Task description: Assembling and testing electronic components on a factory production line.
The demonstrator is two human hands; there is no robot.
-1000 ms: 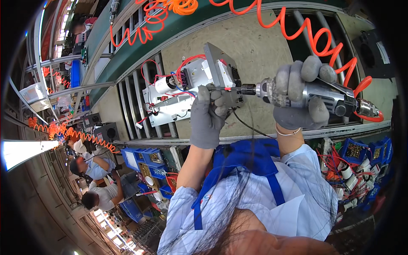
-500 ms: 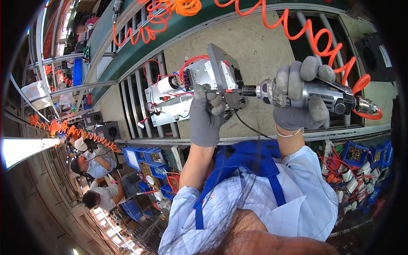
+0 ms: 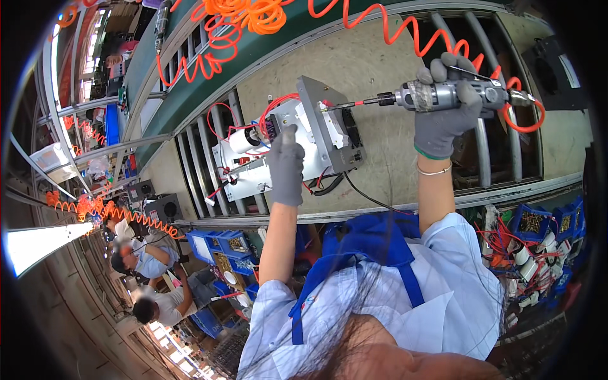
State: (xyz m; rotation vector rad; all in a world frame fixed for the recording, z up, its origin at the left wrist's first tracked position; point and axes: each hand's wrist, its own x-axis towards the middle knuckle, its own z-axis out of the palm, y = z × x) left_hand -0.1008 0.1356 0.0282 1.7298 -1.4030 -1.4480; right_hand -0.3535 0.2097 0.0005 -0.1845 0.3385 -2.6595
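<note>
My gloved right hand is wrapped around a silver air screwdriver held almost level. Its long bit points left, with the tip at the upper part of the upright grey metal panel; whether it touches a screw is too small to tell. My gloved left hand is over the white metal chassis, its thumb raised and fingers curled. What those fingers hold, if anything, is hidden. A white cylinder and red wires sit on the chassis, left of the panel.
Metal rollers and a board lie under the unit. Coiled orange air hose hangs above. A black cable trails toward me. Blue bins of small parts and a wire pile stand at right. People work at left.
The screwdriver has moved up and left in my right hand, its bit now at the panel's upper part. My left hand has left the bit and moved left and down over the chassis.
</note>
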